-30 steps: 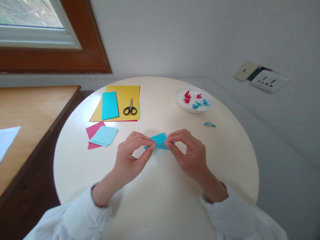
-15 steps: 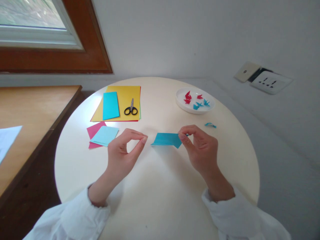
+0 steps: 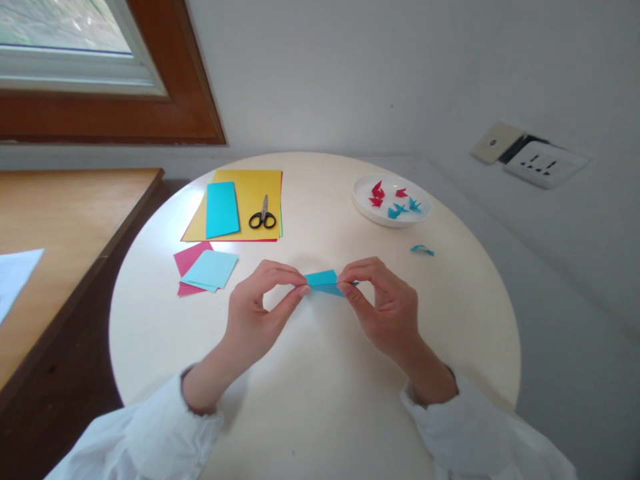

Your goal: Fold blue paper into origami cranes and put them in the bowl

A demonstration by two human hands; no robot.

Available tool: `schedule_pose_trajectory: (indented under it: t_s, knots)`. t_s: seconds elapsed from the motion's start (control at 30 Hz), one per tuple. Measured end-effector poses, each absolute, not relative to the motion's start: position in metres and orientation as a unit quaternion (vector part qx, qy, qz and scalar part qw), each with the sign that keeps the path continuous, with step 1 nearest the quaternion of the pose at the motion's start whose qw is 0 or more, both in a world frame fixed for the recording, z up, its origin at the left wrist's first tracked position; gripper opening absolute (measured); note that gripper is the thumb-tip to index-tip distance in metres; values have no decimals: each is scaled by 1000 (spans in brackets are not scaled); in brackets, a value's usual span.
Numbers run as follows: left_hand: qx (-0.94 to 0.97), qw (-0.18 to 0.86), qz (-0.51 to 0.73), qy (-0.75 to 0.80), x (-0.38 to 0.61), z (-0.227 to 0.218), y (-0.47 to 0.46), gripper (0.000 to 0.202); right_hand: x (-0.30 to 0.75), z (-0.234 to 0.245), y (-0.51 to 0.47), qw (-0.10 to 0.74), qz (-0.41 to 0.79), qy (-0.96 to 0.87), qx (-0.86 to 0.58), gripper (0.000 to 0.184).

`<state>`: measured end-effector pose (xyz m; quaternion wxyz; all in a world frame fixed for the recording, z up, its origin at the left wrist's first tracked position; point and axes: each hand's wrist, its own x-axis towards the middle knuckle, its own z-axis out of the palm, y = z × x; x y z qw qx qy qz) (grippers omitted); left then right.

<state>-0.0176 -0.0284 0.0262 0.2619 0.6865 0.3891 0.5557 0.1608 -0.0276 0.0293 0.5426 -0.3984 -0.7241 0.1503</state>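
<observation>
A small piece of blue folded paper (image 3: 323, 280) is stretched between my two hands above the middle of the table. My left hand (image 3: 267, 303) pinches its left end between thumb and fingertips. At the other end my right hand (image 3: 384, 303) pinches it the same way, and the fingers cover part of that edge. A crease runs along the length of the paper, with a lighter upper face and a darker lower one. To the left of my left hand lie light-blue paper squares (image 3: 210, 270) over pink paper squares (image 3: 191, 257).
On the round white table (image 3: 310, 407), scissors (image 3: 263, 215) and a blue paper stack (image 3: 223, 210) rest on yellow sheets (image 3: 255, 183). A white plate (image 3: 370, 214) holds several red and blue folded paper pieces. A curled blue paper strip (image 3: 423, 250) lies nearer me.
My left hand has moved right and taken hold of the blue paper's left end. My right hand has shifted left, and the paper now looks narrower, creased along its length.
</observation>
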Motion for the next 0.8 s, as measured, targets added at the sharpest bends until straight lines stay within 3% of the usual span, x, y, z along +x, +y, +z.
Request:
schedule_pose_trajectory:
  t_s: [0.33, 0.8]
  knots:
    - [719, 199, 545, 383, -17, 28, -29, 10, 156, 30, -30, 500, 38, -783, -368, 13]
    - [765, 187, 501, 359, -17, 30, -30, 12, 153, 33, -31, 501, 15, -786, -362, 15]
